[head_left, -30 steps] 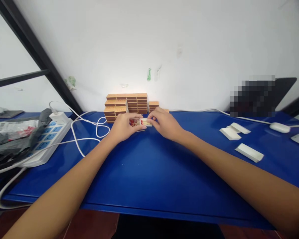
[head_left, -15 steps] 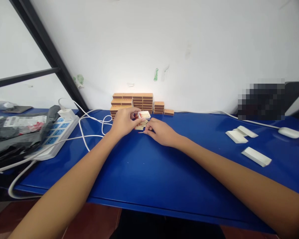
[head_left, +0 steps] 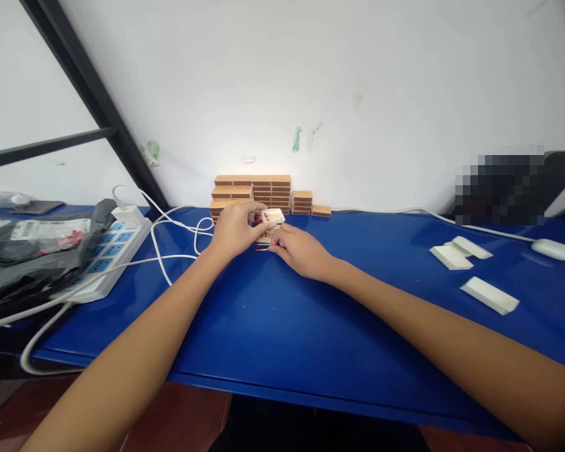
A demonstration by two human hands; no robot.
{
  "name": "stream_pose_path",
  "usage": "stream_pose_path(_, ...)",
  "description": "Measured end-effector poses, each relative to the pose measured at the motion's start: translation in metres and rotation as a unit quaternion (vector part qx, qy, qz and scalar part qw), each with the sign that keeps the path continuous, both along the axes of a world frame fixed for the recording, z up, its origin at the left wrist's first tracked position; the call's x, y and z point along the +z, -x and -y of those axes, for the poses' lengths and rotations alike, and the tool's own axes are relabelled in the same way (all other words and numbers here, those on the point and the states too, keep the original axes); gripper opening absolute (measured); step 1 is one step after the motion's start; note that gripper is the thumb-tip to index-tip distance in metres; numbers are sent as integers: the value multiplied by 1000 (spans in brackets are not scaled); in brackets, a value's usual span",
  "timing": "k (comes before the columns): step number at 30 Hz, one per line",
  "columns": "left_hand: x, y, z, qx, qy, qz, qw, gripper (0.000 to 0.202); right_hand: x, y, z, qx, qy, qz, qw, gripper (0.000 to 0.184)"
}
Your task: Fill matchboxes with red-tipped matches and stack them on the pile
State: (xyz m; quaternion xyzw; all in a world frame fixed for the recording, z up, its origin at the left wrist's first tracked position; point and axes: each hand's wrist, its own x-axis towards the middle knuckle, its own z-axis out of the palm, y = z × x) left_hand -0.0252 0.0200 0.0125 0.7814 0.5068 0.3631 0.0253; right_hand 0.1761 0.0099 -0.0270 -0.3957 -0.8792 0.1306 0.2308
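Observation:
My left hand is closed on a small white matchbox tray, thumb at its near side. Red-tipped matches lie inside the tray. Just below it a loose pile of matches rests on the blue table, partly covered by my hands. At the pile's right side my right hand has thumb and fingers pinched together on matchsticks, whose red heads point left. How many sticks are in the pinch cannot be made out.
Stacked matchboxes stand against the wall, with a lower stack and a single matchbox to their right. White empty trays lie at the right. A power strip, white cables and grey plastic bags occupy the left.
My right hand has shifted slightly left at the pile, still pinching. My left hand keeps its hold on the tray. The whole view has moved a little.

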Motion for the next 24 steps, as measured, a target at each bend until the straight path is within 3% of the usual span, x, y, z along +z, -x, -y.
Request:
stream_pose_path(6,3,1,1,-1,10,-34,999,31,12,-23,-3,-21,-37,-29,999,10)
stream_pose_path(11,1,-6,6,-78,48,-6,996,32,17,-33,-12,-74,-73,-73,992,10)
stream_pose_path(15,0,-12,9,-102,74,34,991,40,17,-33,-14,-78,-79,-68,991,8)
stream_pose_path(24,-1,-2,1,-73,41,69,994,31,10,-26,-10,-53,-100,-136,984,10)
